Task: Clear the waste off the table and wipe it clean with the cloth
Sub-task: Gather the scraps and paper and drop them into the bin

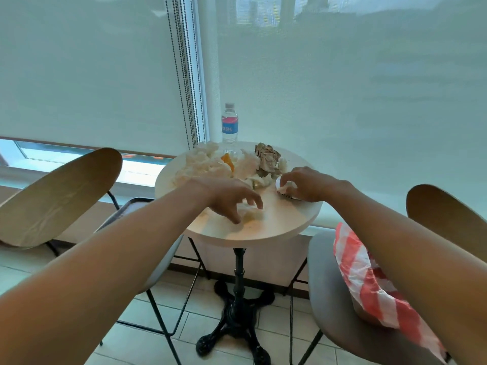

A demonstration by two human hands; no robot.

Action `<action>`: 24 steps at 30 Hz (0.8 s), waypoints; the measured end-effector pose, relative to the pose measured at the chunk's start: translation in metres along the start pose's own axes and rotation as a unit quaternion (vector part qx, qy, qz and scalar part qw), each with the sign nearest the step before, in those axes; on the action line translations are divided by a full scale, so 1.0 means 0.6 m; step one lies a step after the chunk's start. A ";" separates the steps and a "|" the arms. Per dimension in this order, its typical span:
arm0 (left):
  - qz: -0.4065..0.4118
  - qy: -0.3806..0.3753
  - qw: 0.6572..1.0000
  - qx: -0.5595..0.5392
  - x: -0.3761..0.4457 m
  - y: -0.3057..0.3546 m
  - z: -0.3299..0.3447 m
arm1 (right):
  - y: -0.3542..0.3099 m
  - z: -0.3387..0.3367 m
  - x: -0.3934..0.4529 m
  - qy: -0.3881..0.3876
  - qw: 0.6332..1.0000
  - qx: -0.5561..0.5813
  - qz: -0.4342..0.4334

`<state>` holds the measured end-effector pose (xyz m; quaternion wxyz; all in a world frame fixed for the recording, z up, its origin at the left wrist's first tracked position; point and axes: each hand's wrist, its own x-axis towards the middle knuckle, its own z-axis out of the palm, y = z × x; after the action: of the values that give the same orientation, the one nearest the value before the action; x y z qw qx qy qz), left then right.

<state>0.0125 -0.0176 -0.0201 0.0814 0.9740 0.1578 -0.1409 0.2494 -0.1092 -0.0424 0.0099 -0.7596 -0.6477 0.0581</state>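
Observation:
A small round table (284,219) carries a heap of waste. White crumpled tissues (200,164) lie at its back left, an orange scrap (228,160) in the middle and a brown crumpled paper (267,158) at the back right. My left hand (232,197) hovers over a white tissue wad (251,213) near the front, fingers spread and touching it. My right hand (303,184) pinches a small white piece (284,187) at the right edge, over a dark round object. I cannot pick out a cloth.
A water bottle (229,123) stands at the table's far edge against the window blind. Wooden-backed chairs flank the table, left (60,196) and right (448,219). A red and white striped plastic bag (369,283) lies on the right chair's seat.

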 end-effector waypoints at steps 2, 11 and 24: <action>-0.001 -0.006 1.000 0.012 0.004 -0.001 0.000 | 0.000 0.003 -0.001 0.003 1.000 0.008 0.015; 0.028 0.051 0.998 0.032 0.017 -0.025 -0.017 | -0.014 0.004 -0.005 0.073 0.996 0.010 0.047; 0.107 0.181 0.970 0.119 0.007 -0.055 -0.075 | -0.070 -0.042 -0.033 0.247 0.960 0.075 0.110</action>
<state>0.0165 0.0238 0.0173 -0.0508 0.9972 0.0470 0.0299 0.2073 -0.1206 -0.0118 0.2204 -0.8138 -0.5314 -0.0822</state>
